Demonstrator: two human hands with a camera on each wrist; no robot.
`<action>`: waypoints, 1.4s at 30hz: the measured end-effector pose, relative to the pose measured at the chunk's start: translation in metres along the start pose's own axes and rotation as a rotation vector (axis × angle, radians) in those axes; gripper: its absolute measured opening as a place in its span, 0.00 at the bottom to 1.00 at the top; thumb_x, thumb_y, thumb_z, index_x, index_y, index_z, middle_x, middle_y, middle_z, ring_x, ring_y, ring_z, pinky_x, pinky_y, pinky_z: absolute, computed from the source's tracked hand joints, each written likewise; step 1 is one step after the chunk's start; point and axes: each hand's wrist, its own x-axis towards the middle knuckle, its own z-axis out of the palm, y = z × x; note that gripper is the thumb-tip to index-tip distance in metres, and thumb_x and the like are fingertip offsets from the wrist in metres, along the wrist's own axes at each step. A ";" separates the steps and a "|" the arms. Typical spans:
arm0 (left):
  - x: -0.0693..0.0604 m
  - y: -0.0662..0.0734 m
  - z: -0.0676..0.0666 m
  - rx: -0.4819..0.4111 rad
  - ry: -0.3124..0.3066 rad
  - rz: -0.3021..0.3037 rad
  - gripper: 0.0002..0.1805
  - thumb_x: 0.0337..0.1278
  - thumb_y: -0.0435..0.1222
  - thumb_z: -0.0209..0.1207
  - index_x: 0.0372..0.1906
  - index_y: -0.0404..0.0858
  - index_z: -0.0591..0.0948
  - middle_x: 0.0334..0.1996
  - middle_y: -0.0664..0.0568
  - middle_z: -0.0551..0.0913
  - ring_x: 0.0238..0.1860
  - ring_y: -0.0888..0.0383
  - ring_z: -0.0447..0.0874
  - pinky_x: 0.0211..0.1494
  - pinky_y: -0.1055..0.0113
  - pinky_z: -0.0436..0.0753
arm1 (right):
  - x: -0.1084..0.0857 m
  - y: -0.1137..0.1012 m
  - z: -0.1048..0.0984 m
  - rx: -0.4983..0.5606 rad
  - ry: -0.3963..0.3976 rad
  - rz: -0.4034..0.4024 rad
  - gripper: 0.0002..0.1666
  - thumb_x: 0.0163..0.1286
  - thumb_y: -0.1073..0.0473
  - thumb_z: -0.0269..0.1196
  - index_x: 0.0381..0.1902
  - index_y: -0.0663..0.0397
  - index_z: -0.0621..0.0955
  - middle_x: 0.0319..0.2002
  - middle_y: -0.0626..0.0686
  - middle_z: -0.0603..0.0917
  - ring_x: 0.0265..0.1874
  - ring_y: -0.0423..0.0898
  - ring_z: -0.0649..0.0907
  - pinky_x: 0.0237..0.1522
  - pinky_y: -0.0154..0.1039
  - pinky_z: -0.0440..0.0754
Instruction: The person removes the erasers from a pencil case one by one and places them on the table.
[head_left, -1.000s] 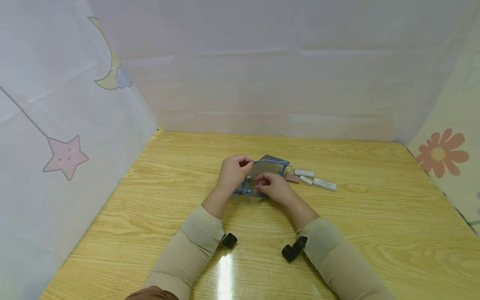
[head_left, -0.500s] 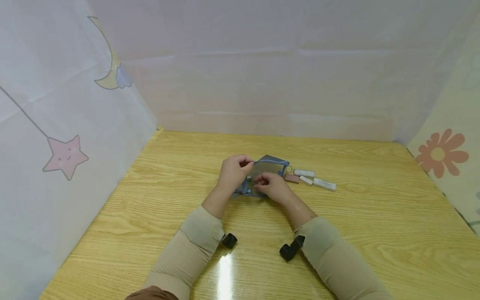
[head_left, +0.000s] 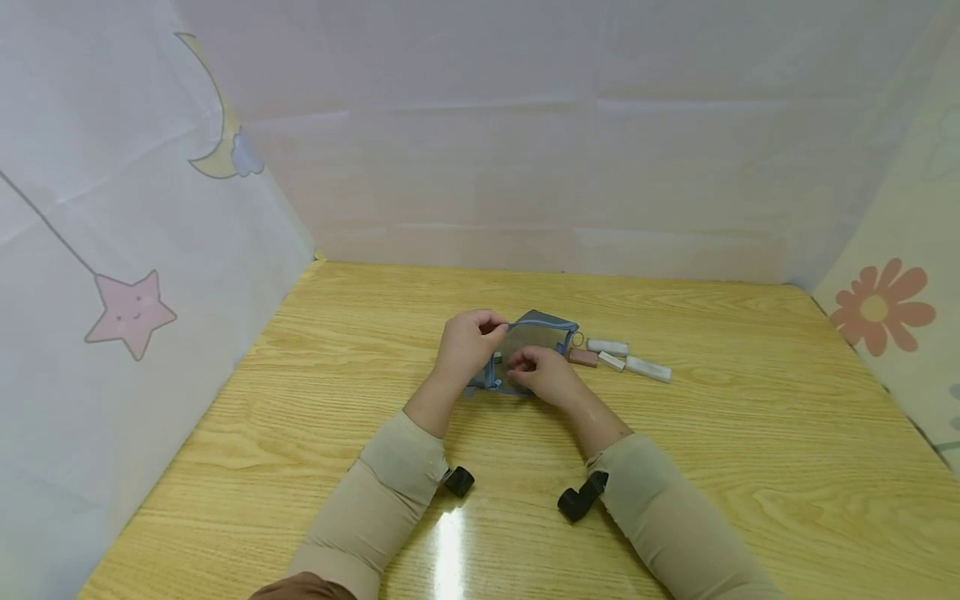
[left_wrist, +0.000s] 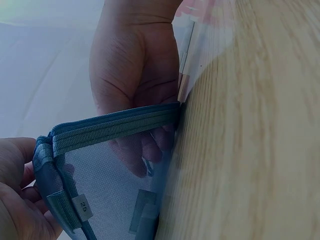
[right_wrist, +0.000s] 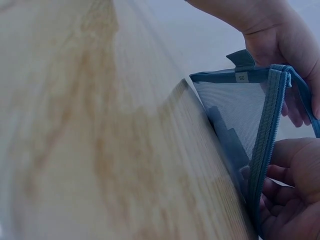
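Observation:
A blue-edged mesh zipper pouch point(head_left: 536, 337) stands with its zip undone on the table. My left hand point(head_left: 468, 346) pinches its upper edge between thumb and fingertips. My right hand point(head_left: 551, 375) reaches into the opening with loosely curled fingers. In the left wrist view the right hand's fingers point(left_wrist: 131, 157) show through the mesh, and I see nothing gripped in them. A small green block point(head_left: 497, 357) shows at the pouch. Dim blocky shapes point(left_wrist: 143, 212) lie low inside it. The right wrist view shows similar grey shapes point(right_wrist: 234, 142) behind the mesh.
Right of the pouch lie a reddish-brown block point(head_left: 583, 357), a short white block point(head_left: 612, 361) and two longer white blocks, one behind point(head_left: 607, 346) and one farther right point(head_left: 648, 369). A small ring point(head_left: 577, 339) sits by the pouch corner. Printed cloth point(head_left: 525, 183) hangs beyond the wooden table point(head_left: 360, 333).
My right hand and forearm have shifted very slightly to the left. The left hand keeps its pinch on the pouch edge, and the blocks lie as before.

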 end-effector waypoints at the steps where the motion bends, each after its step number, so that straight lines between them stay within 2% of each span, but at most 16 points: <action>1: 0.000 0.000 0.000 0.002 0.001 0.002 0.06 0.57 0.38 0.59 0.36 0.42 0.84 0.34 0.56 0.83 0.34 0.61 0.79 0.35 0.69 0.79 | 0.000 0.000 0.000 -0.004 -0.001 0.000 0.09 0.62 0.60 0.62 0.40 0.57 0.81 0.32 0.50 0.82 0.32 0.44 0.79 0.34 0.38 0.77; 12: 0.000 0.000 -0.001 -0.015 -0.007 -0.011 0.07 0.57 0.39 0.59 0.37 0.42 0.85 0.33 0.57 0.83 0.34 0.61 0.79 0.34 0.69 0.79 | 0.000 -0.004 0.003 -0.036 -0.002 -0.008 0.09 0.62 0.61 0.62 0.40 0.57 0.81 0.33 0.51 0.82 0.33 0.44 0.80 0.36 0.39 0.77; 20: 0.000 0.000 0.000 -0.001 -0.007 -0.008 0.07 0.57 0.39 0.59 0.36 0.43 0.85 0.34 0.56 0.83 0.34 0.61 0.79 0.34 0.69 0.79 | 0.004 -0.005 0.005 -0.049 0.008 0.020 0.10 0.62 0.59 0.62 0.41 0.56 0.81 0.33 0.51 0.82 0.33 0.45 0.79 0.36 0.39 0.78; 26: 0.001 0.000 0.000 -0.008 -0.007 -0.013 0.07 0.57 0.38 0.59 0.36 0.42 0.84 0.33 0.57 0.83 0.33 0.62 0.78 0.33 0.69 0.78 | 0.006 -0.005 0.004 -0.060 0.053 0.045 0.11 0.61 0.60 0.62 0.41 0.56 0.79 0.31 0.51 0.81 0.30 0.44 0.78 0.32 0.38 0.76; 30: 0.000 0.000 0.000 -0.014 -0.009 -0.014 0.06 0.57 0.38 0.59 0.35 0.43 0.84 0.32 0.57 0.83 0.33 0.62 0.78 0.33 0.69 0.78 | 0.008 -0.005 0.004 -0.043 0.071 0.051 0.16 0.60 0.61 0.62 0.46 0.58 0.75 0.29 0.52 0.80 0.26 0.44 0.77 0.29 0.37 0.74; 33: 0.000 0.000 0.000 -0.008 -0.009 -0.013 0.06 0.57 0.38 0.59 0.35 0.43 0.84 0.32 0.57 0.83 0.33 0.62 0.78 0.34 0.69 0.78 | 0.010 -0.005 0.003 -0.041 0.071 0.054 0.18 0.60 0.61 0.62 0.49 0.57 0.74 0.28 0.52 0.80 0.24 0.44 0.77 0.27 0.36 0.74; 42: 0.001 0.000 0.000 -0.008 -0.008 -0.010 0.06 0.57 0.38 0.59 0.35 0.44 0.84 0.33 0.57 0.83 0.34 0.62 0.78 0.35 0.68 0.79 | 0.014 -0.007 0.006 -0.073 0.054 0.044 0.16 0.62 0.62 0.60 0.48 0.59 0.76 0.26 0.51 0.78 0.21 0.43 0.74 0.24 0.36 0.71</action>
